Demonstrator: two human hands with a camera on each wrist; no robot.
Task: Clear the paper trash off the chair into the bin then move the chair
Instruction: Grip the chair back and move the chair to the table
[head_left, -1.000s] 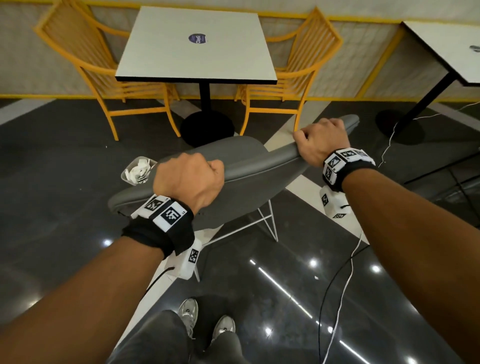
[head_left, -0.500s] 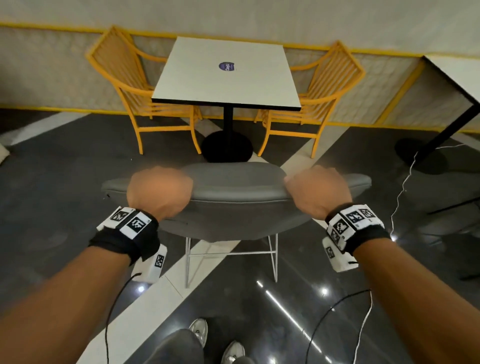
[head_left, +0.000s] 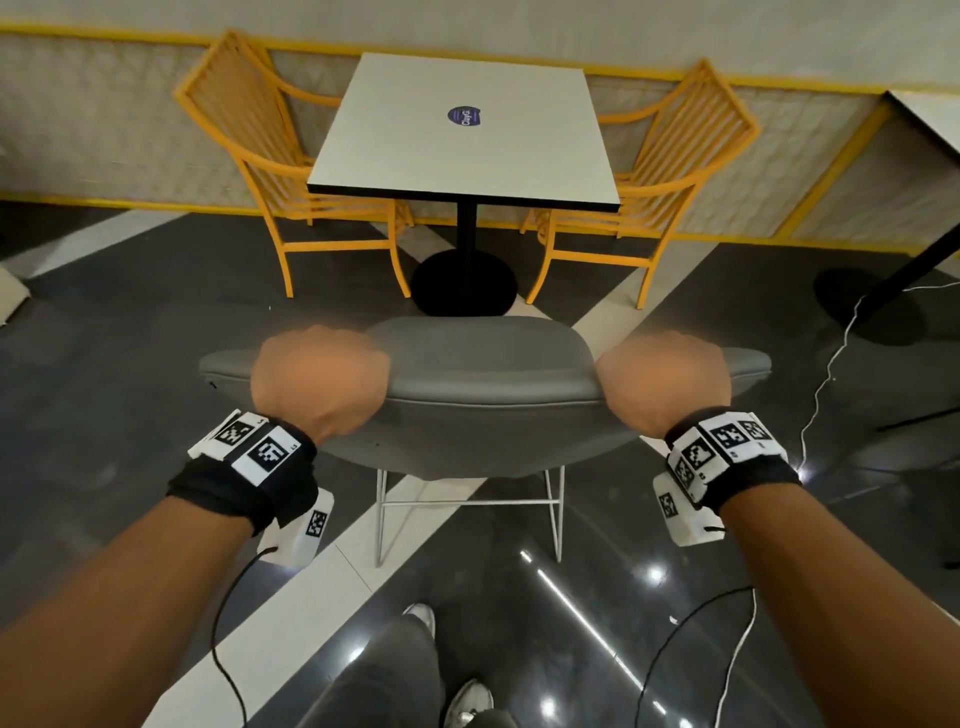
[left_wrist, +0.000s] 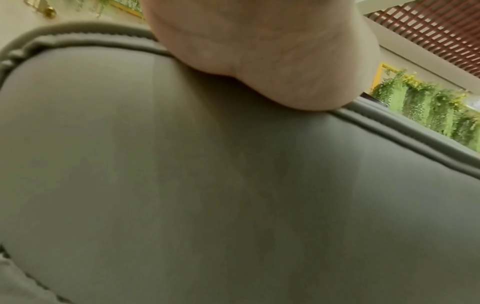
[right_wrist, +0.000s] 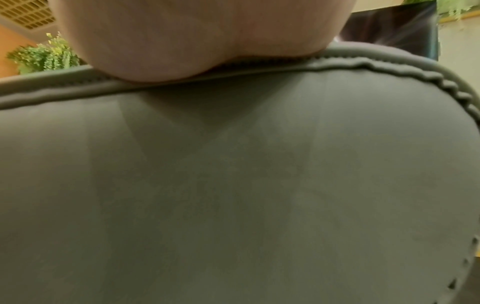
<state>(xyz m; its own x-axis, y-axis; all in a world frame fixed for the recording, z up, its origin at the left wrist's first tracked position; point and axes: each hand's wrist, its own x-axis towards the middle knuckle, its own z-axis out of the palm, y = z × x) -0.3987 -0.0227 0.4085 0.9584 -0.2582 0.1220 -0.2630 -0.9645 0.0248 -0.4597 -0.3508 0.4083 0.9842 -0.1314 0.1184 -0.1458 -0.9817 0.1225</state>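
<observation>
A grey padded chair (head_left: 483, 415) on thin white wire legs stands right in front of me, its back towards me and its seat facing the white table. My left hand (head_left: 319, 379) grips the top edge of the backrest at its left end. At the right end my right hand (head_left: 665, 382) grips the same edge. Both wrist views are filled by the grey backrest (left_wrist: 207, 185) (right_wrist: 233, 185) with a palm (left_wrist: 259, 51) (right_wrist: 182, 37) pressed on its piped rim. The fingers are hidden over the edge. No paper trash or bin shows.
A white square table (head_left: 467, 124) on a black pedestal stands just beyond the chair, with a yellow chair (head_left: 270, 171) to its left and another yellow chair (head_left: 670, 171) to its right. A second table (head_left: 930, 119) stands at far right. Cables (head_left: 826, 374) trail over the dark floor.
The grey chair has swung round from an angle to square with the white table and sits closer to it. The bin with paper seen at its left has gone out of view.
</observation>
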